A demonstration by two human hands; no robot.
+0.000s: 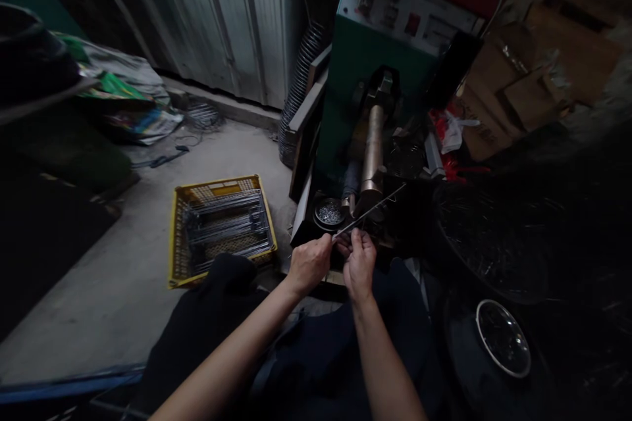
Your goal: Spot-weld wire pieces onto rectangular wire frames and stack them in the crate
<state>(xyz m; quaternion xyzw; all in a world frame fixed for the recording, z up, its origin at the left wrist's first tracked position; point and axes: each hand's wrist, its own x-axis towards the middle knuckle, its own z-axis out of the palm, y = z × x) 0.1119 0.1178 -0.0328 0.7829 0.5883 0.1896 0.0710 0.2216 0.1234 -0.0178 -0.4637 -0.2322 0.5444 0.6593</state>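
Observation:
My left hand (311,263) is closed around the near end of a thin metal rod (370,212), which slants up to the right in front of a machine. Close beside it, my right hand (359,260) has thumb and fingers pinched together just below the rod. What lies between those fingertips is too small and dark to make out. Just beyond the hands, the machine's thick brass-coloured arm (373,151) ends close to the rod. A round dish (330,212) of small shiny metal pieces sits left of that arm's tip.
On the floor to the left stands a yellow plastic crate (174,237) holding several bundled metal wire parts. The green machine body (340,79) carries a control panel (395,10) with a red light. Cardboard (533,92) lies at the right. A round glassy lid (503,339) shows lower right.

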